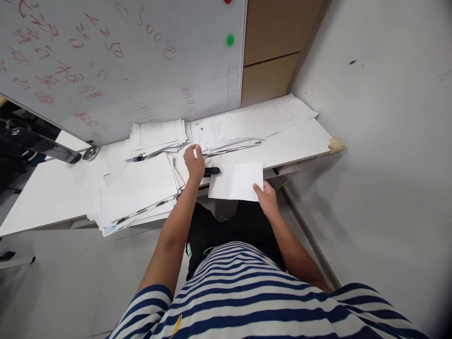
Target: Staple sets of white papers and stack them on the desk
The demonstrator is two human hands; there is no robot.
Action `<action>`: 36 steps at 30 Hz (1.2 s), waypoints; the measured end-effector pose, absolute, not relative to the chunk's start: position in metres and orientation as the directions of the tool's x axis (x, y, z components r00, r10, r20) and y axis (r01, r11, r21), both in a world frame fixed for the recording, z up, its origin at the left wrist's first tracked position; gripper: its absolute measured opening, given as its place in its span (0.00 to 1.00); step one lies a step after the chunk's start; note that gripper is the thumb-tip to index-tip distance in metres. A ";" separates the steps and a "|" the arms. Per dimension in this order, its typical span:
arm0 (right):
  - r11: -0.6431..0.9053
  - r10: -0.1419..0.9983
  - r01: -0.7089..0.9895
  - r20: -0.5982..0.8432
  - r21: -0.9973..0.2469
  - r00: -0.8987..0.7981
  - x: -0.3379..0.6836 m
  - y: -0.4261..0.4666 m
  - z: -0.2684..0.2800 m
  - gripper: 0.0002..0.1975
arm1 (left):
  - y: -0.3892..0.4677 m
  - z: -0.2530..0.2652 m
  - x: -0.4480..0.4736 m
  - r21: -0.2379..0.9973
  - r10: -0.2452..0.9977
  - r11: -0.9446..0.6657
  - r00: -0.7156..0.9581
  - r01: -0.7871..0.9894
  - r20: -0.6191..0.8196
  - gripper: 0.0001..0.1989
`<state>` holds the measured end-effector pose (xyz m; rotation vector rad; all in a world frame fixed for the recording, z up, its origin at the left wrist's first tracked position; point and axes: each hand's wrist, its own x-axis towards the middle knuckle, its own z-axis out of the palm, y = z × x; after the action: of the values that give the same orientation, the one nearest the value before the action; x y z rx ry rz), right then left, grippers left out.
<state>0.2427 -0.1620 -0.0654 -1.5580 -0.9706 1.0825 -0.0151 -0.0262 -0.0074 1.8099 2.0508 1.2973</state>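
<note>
My right hand [267,197] grips the lower right corner of a white sheet of paper [236,181], thumb on top. The sheet is held out flat past the desk's front edge. My left hand [194,162] is over the desk near the stacks, its fingers curled towards the thumb; a small white patch shows between them, too small to name. Beside the left wrist lies a black stapler-like object [212,171], partly hidden by the wrist and touching or close to the sheet's left edge.
A paper stack [141,186] overhangs the desk's front edge on the left. Behind it lie another stack [157,134] and spread papers [226,129]. A whiteboard [141,61] with red writing stands at the back; a wall [370,141] closes the right side.
</note>
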 end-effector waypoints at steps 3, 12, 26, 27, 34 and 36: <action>-0.202 0.942 0.053 -0.180 -0.978 0.284 0.247 -0.156 -0.062 0.20 | -0.054 -0.025 -0.034 0.536 0.929 -0.251 0.045 0.806 0.367 0.21; -0.096 0.959 0.237 -0.026 -0.967 0.281 0.294 -0.145 -0.023 0.20 | -0.062 -0.057 -0.039 0.317 0.926 -0.214 0.089 0.924 0.366 0.20; -0.070 0.868 -0.047 -0.084 -0.996 0.489 0.314 -0.171 -0.028 0.19 | -0.063 -0.054 -0.035 0.352 0.927 -0.192 0.051 0.916 0.372 0.23; -0.070 0.865 -0.047 -0.084 -0.996 0.495 0.313 -0.171 -0.028 0.19 | -0.063 -0.054 -0.035 0.358 0.929 -0.187 0.046 0.915 0.366 0.23; -0.061 0.869 -0.123 -0.113 -0.991 0.482 0.294 -0.165 -0.026 0.17 | -0.067 -0.052 -0.036 0.327 0.932 -0.233 0.114 0.916 0.345 0.23; -0.047 0.876 -0.166 -0.120 -0.985 0.468 0.280 -0.157 -0.022 0.17 | -0.068 -0.053 -0.037 0.308 0.931 -0.257 0.149 0.916 0.332 0.23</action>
<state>0.2796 -0.1566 -0.0219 -1.3550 -0.6914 0.9631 -0.0374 -0.0677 -0.0527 2.3563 1.8951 0.7227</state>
